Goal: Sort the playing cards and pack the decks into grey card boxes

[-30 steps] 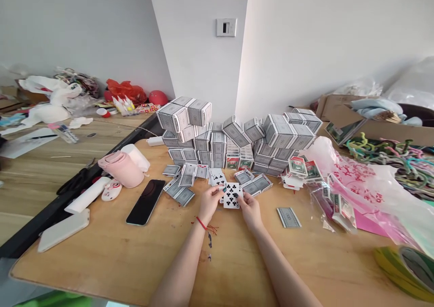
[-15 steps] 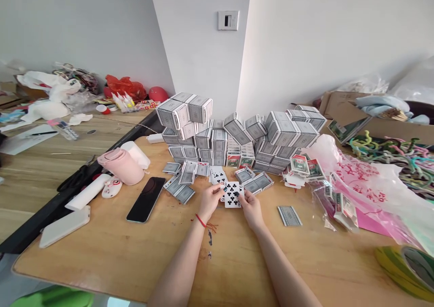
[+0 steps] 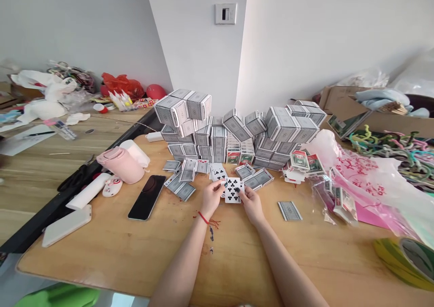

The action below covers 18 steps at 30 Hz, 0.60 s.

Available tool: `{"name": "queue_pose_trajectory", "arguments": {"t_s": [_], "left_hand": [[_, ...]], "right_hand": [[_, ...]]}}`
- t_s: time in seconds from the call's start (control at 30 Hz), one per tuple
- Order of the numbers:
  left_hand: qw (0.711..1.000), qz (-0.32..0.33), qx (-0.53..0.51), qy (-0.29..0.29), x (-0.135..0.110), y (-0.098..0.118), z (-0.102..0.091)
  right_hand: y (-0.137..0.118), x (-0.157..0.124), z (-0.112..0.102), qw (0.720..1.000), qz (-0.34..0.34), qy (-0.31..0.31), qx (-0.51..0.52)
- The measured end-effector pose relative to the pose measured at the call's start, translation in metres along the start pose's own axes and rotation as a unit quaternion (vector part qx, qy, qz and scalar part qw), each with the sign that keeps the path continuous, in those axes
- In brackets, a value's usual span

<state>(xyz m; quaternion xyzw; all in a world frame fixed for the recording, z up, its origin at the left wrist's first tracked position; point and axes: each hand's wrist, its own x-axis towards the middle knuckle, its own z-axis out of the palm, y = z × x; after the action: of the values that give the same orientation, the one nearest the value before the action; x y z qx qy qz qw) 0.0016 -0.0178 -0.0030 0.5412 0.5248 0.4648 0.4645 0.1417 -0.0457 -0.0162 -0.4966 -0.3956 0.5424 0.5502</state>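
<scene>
Both hands hold a small stack of playing cards (image 3: 233,190) just above the wooden table (image 3: 118,248), its top card a black clubs card facing up. My left hand (image 3: 210,200), with a red string at the wrist, pinches the stack's left edge. My right hand (image 3: 252,203) grips the right edge. Loose face-down cards (image 3: 183,189) and a face-up card (image 3: 217,172) lie just beyond the hands. A single face-down card (image 3: 289,210) rests to the right.
A wall of stacked card boxes (image 3: 237,137) stands behind. A black phone (image 3: 147,197), pink jug (image 3: 121,164), white rolls and a white case (image 3: 67,225) lie left. Plastic bags (image 3: 366,185) with packs and a cardboard box (image 3: 349,112) sit right.
The hands keep their hold on the card stack and have shifted it slightly farther from me; the camera view has tilted a little.
</scene>
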Motion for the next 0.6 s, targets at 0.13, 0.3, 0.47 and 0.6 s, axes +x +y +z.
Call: {"name": "queue_pose_trajectory", "arguments": {"t_s": [0.13,0.3,0.47,0.6], "left_hand": [[1.0,-0.003,0.015,-0.007,0.0002,-0.0007,-0.0006],[0.999,0.003,0.016,-0.027,0.0005,-0.0026,-0.0017],[0.999,0.011,0.017,-0.038,0.0009,-0.0042,-0.0023],[0.999,0.014,0.013,-0.04,0.001,-0.0038,-0.0031]], "right_hand": [[-0.0039,-0.0011,0.002,1.0,-0.002,-0.012,0.02],[-0.0061,-0.0025,0.0027,1.0,0.0,-0.022,0.02],[-0.002,-0.0008,0.0007,1.0,-0.004,-0.022,0.016],[-0.0001,0.0003,-0.0004,0.999,-0.002,-0.029,0.016]]}}
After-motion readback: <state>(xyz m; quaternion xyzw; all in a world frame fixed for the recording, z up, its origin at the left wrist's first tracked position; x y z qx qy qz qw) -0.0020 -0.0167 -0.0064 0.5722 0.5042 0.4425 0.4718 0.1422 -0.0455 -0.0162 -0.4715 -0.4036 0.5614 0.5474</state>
